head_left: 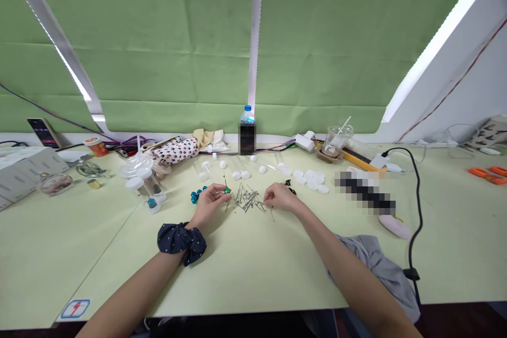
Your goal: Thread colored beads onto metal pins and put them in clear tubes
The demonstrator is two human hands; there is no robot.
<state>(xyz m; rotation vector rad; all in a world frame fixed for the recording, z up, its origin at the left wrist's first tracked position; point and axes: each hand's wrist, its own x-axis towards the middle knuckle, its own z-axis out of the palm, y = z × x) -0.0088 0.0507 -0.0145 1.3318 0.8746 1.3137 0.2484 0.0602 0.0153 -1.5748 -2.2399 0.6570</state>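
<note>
A shiny green ball [227, 190] sits in the left hand [208, 205], with a thin rod [224, 176] standing nearly upright above it. Slim silvery metal pins [248, 199] lie loose on the desk [253, 259], crisscrossed in a pile near the right hand [279, 197].

Soft, even light; stretched edges

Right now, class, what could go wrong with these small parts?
The small, shiny green ball could slip from the pinch of the left hand.
The thin metal pieces lie crossed in a loose pile, so picking one out may drag others along.
The teal balls sit right beside the left hand, which might knock them and set them rolling.
</note>
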